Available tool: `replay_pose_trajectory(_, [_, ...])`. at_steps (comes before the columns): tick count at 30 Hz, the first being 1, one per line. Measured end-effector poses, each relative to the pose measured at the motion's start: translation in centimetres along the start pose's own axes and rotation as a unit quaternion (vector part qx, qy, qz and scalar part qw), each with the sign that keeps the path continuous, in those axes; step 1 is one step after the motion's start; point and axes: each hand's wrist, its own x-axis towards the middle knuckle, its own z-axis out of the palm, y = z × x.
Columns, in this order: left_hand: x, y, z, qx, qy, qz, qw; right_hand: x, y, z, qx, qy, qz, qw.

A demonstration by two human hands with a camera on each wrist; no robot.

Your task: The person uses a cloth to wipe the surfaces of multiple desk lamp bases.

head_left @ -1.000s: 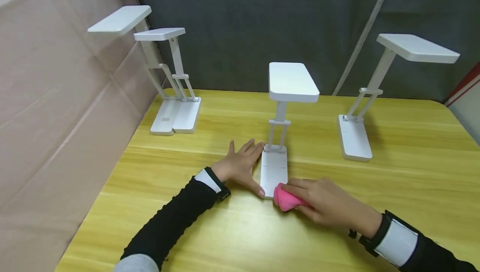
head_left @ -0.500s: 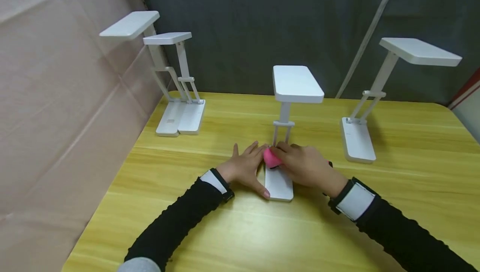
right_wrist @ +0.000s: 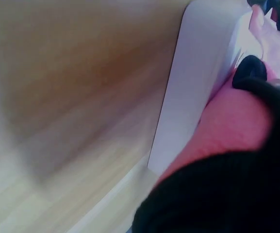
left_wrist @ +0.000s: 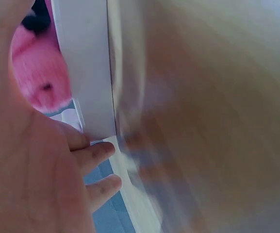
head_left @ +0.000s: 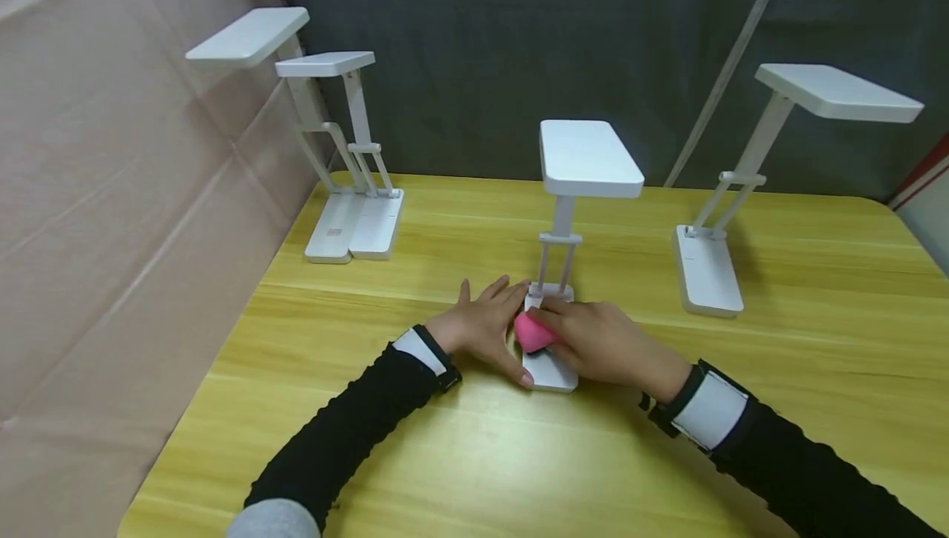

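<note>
The right hand [head_left: 600, 342] grips a pink cloth [head_left: 535, 332] on the white lamp base [head_left: 552, 373]; the left hand [head_left: 485, 329], fingers spread, touches the base's left side. Should that bracing slip, hard rubbing might slide or tip this desk lamp [head_left: 589, 155]. Beyond stand a right-hand lamp [head_left: 709, 278] and, back left, two lamps [head_left: 376, 229].

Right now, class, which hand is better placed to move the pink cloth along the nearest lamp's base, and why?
Probably the right hand: it grips the pink cloth over the base. The left hand lies spread at the base's side, without the cloth.
</note>
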Motion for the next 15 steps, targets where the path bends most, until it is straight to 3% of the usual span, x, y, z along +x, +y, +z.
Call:
replay_pose_trajectory(5, [0.0, 0.1, 0.0, 0.018, 0.003, -0.006, 0.9998, -0.6, -0.7, -0.2, 0.034, -0.031, -0.015, 0.999])
replay_pose_trajectory(15, [0.1, 0.3, 0.0, 0.044, -0.002, -0.01, 0.999, -2.1, -0.9, -0.3, 0.105, -0.043, -0.024, 0.993])
